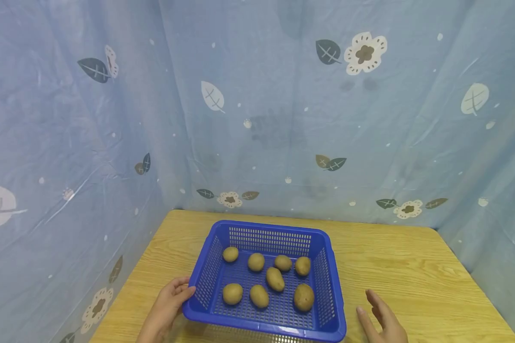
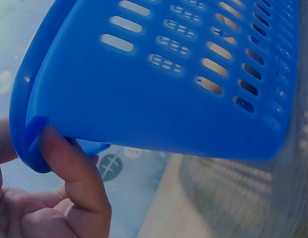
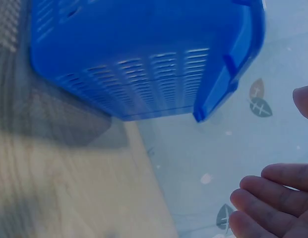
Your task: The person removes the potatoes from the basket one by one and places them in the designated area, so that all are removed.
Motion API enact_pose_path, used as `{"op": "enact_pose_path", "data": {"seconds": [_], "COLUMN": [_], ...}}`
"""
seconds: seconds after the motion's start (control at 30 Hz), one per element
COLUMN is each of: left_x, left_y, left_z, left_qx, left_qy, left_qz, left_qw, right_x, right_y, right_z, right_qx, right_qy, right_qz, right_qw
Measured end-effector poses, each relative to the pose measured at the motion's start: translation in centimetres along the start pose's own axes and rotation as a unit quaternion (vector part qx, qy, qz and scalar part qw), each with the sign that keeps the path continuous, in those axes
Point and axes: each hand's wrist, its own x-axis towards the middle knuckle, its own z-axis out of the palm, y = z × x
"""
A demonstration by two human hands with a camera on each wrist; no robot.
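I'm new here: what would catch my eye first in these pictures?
The bright blue basket, low in the middle of the head view, with eight potatoes spread inside. The left hand grips its rim; the right hand is apart, right of it. A pale flower-print cloth hangs behind.

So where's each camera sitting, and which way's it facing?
Head: on the head, facing forward and down at the blue basket and potatoes; left hand and right hand show.
Left wrist: on that wrist, facing the basket's outside; left hand grips its rim.
Right wrist: on that wrist, facing the basket's outside; right hand shows, apart from it.
Both wrist views share basket, tabletop and cloth.
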Motion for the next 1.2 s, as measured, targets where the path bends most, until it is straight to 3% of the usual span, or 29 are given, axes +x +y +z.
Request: {"op": "enact_pose_path", "data": {"seconds": [0.2, 0.47, 0.77, 1.03, 1.2], "left_x": [0.5, 0.5, 0.4, 0.2, 0.2], "left_y": [-0.1, 0.0, 0.2, 0.4, 0.4], "left_z": [-0.5, -0.7, -0.7, -0.8, -0.8], "left_qx": [-0.026, -0.044, -0.049, -0.052, -0.050], "left_qy": [-0.050, -0.091, -0.089, -0.100, -0.089], "left_qz": [0.000, 0.017, 0.017, 0.020, 0.017], "left_qw": [0.9984, 0.9948, 0.9947, 0.9934, 0.9946], "right_x": [0.0, 0.7, 1.4, 1.9, 2.5], "right_y": [-1.0, -2.9, -4.3, -5.1, -5.9], "right_z": [-0.4, -1.1, -0.6, -0.6, -0.6], "right_qx": [0.007, 0.050, 0.058, 0.082, 0.090], "right_qy": [0.021, 0.001, -0.006, -0.033, -0.044], "right_qz": [-0.017, -0.041, -0.106, -0.127, -0.143], "right_qw": [0.9996, 0.9979, 0.9927, 0.9879, 0.9847]}}
